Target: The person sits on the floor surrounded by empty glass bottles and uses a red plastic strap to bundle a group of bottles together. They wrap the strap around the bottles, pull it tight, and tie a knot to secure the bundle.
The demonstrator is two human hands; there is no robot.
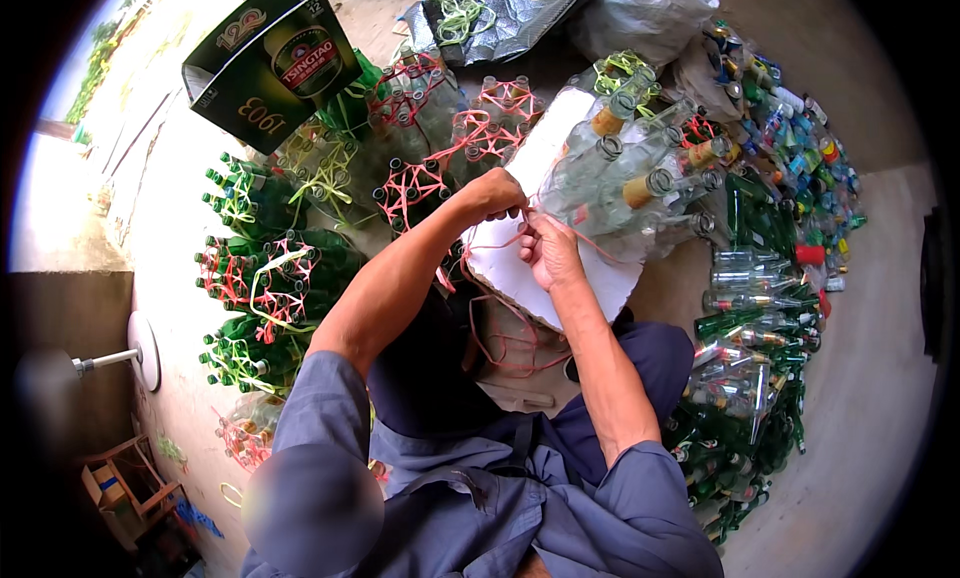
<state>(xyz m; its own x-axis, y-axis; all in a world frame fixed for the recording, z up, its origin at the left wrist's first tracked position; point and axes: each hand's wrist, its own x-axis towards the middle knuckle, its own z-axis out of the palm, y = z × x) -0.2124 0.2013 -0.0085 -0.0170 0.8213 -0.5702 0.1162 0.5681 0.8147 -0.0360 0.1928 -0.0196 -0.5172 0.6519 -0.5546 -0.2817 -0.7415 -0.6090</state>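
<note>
My left hand [496,194] and my right hand [551,251] meet just in front of a cluster of clear glass bottles [585,169]. Each pinches a strand of pink plastic twine [592,245] between thumb and fingers. The twine runs from my fingers towards the lower part of the cluster; its far side is hidden. A white board [517,278] with a ragged edge lies under the bottles and reaches towards my knees. Loose loops of twine [517,364] trail to the floor between my legs.
Bundles of green bottles [255,274] tied at the necks stand at left, with a Tsingtao carton [274,60] behind them. More pink-tied bottles [491,124] stand ahead. Loose glass bottles [750,353] and small plastic bottles [806,150] are piled at right. A white sack [649,15] sits at the back.
</note>
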